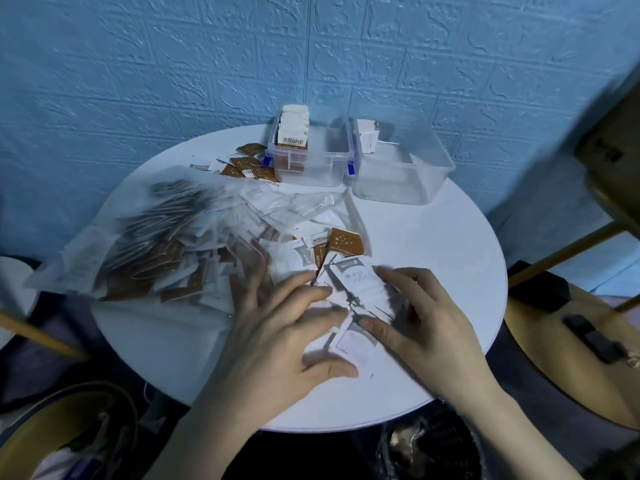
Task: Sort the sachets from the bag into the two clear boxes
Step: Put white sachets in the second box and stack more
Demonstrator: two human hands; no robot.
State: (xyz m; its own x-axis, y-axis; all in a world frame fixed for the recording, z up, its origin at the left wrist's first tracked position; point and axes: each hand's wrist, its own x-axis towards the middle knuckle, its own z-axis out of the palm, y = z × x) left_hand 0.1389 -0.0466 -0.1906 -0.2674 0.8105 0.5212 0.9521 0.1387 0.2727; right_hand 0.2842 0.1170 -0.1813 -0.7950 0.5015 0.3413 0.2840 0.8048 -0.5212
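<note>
A clear plastic bag [145,237] full of brown and white sachets lies on the left of the round white table [433,258]. Loose white sachets [360,289] are spread in front of me, and a brown sachet [348,242] lies just beyond them. My left hand [284,327] rests flat on the pile with fingers spread. My right hand [422,313] touches the white sachets from the right with straight fingers. At the back stand two clear boxes: the left box [311,168] holds a row of white sachets, the right box [408,171] holds a few.
More brown sachets [246,164] lie loose left of the boxes. A blue textured wall is behind the table. Wooden chairs stand at the right [588,358] and lower left [69,427]. Dark bags lie on the floor below the table.
</note>
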